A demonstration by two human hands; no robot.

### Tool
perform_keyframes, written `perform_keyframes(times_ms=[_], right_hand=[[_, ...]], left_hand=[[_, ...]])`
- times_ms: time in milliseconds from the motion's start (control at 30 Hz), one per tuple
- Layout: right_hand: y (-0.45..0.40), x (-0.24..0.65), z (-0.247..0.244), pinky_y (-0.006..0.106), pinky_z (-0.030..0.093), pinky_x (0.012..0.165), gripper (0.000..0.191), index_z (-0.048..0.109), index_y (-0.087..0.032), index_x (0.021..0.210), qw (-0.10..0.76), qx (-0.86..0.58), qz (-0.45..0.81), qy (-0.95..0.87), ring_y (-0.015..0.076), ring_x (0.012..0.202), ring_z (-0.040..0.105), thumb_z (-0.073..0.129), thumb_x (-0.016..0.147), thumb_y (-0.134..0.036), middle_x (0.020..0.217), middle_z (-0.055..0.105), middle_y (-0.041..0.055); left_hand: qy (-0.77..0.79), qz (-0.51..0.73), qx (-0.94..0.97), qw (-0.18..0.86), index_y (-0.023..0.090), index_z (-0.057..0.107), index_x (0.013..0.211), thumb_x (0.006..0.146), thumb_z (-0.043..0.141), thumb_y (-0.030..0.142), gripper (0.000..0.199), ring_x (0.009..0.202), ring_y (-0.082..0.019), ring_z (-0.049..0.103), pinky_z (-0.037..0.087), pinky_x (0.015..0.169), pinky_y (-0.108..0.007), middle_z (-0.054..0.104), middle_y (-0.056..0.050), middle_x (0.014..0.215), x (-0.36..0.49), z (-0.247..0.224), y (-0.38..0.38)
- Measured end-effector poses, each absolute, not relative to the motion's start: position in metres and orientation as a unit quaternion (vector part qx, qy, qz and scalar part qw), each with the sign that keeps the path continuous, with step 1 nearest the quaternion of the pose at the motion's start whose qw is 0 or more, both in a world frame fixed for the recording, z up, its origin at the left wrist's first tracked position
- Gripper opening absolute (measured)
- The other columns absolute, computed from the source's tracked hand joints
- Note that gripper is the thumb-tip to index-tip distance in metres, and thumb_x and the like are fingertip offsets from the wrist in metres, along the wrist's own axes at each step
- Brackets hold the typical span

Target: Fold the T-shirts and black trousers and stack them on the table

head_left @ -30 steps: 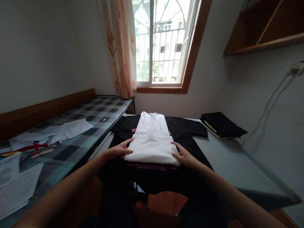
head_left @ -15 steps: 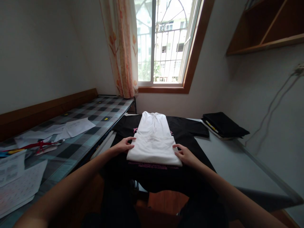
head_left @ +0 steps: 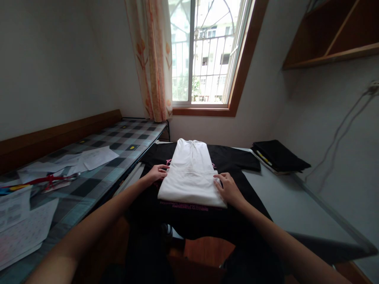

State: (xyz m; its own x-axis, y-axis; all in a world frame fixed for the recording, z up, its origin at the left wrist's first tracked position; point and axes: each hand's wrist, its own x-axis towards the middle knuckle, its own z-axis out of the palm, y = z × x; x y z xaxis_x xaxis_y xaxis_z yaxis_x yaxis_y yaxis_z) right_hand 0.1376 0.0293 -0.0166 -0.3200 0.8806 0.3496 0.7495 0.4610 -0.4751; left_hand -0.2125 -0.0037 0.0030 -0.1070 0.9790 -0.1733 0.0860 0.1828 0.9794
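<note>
Touching opposite sides with loosely bent fingers, our left hand [head_left: 156, 174] and right hand [head_left: 231, 190] about equally near, we have the folded white cloth garment [head_left: 192, 186] between them on the black printed shirt [head_left: 249, 197], long axis running toward the pale bench's [head_left: 291, 201] far edge.

The white garment [head_left: 192, 173] tops black cloth [head_left: 248, 193] with pink lettering.

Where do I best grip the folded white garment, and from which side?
Probably by both side edges of the folded-back near part: left hand from the left, right hand from the right. The white garment lies flat on the black shirt, so fingertips should slip beneath its layers only.
</note>
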Motion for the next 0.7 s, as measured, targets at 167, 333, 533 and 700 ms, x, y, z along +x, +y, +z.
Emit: perform_keyframes(times_ms=[167, 333, 533, 700], right_hand=[[0.042, 0.134, -0.028, 0.043, 0.041, 0.099, 0.040, 0.061, -0.020, 0.125, 0.248, -0.469, 0.089, -0.843, 0.0284, 0.120, 0.049, 0.039, 0.094, -0.033, 0.131, 0.051, 0.0142], [0.051, 0.136, -0.035, 0.044, 0.035, 0.106, 0.041, 0.059, -0.022, 0.129, 0.241, -0.475, 0.059, -0.845, 0.0283, 0.130, 0.042, 0.039, 0.095, -0.034, 0.138, 0.049, 0.0129], [0.065, 0.125, -0.018, 0.047, 0.020, 0.115, 0.042, 0.056, -0.027, 0.133, 0.204, -0.317, 0.057, -0.924, 0.0282, 0.142, 0.026, 0.045, 0.094, -0.039, 0.151, 0.038, 0.0064], [0.103, 0.124, -0.008, 0.051, 0.015, 0.115, 0.050, 0.044, -0.032, 0.143, 0.107, -0.238, 0.079, -0.962, 0.0278, 0.143, 0.023, 0.043, 0.095, -0.047, 0.151, 0.037, 0.0047]], left_hand=[[0.594, 0.446, 0.457, 0.489, 0.009, 0.069, 0.091, 0.047, 0.085, 0.022, 0.049, 0.079, -0.022, 0.066, 0.051, 0.076, -0.036, 0.069, -0.008, 0.083, -0.220, -0.004, 0.003], [0.618, 0.441, 0.595, 0.263, 0.014, 0.073, 0.091, 0.065, 0.076, 0.022, 0.028, 0.110, -0.029, 0.059, 0.043, 0.100, -0.042, 0.065, -0.012, 0.106, -0.197, 0.009, 0.001], [0.409, 0.289, 0.845, 0.188, 0.024, 0.067, 0.118, 0.081, 0.068, 0.034, 0.039, 0.132, -0.027, 0.043, 0.027, 0.113, -0.042, 0.061, -0.010, 0.127, -0.142, 0.021, 0.005], [0.372, 0.177, 0.896, 0.163, 0.029, 0.056, 0.133, 0.084, 0.063, 0.046, 0.053, 0.140, -0.027, 0.032, 0.020, 0.116, -0.042, 0.050, -0.007, 0.143, -0.140, 0.004, 0.047]])
